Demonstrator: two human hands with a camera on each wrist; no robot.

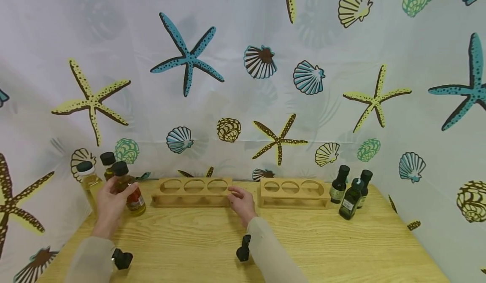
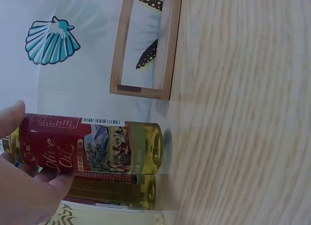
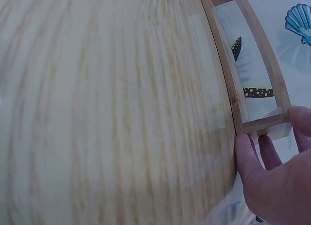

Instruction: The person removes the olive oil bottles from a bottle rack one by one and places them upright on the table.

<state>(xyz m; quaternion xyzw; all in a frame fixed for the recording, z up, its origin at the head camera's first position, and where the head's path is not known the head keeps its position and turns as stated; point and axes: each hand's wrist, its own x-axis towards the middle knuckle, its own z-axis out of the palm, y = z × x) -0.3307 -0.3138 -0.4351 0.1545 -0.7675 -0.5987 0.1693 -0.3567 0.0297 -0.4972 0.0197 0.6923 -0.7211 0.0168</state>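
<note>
My left hand grips the upper part of an olive oil bottle, which has a black cap and a red label. In the left wrist view the label of this olive oil bottle reads "Olive Oil", and its base is at or just above the tabletop; I cannot tell which. A wooden bottle rack with three round holes stands to its right, no bottle in it. My right hand holds the right end of that rack, the thumb low and the other fingers against the end piece.
Behind my left hand stand another dark-capped oil bottle and a pale oil bottle. A second wooden rack sits right of centre, with several small dark bottles beside it. A patterned curtain hangs behind the table.
</note>
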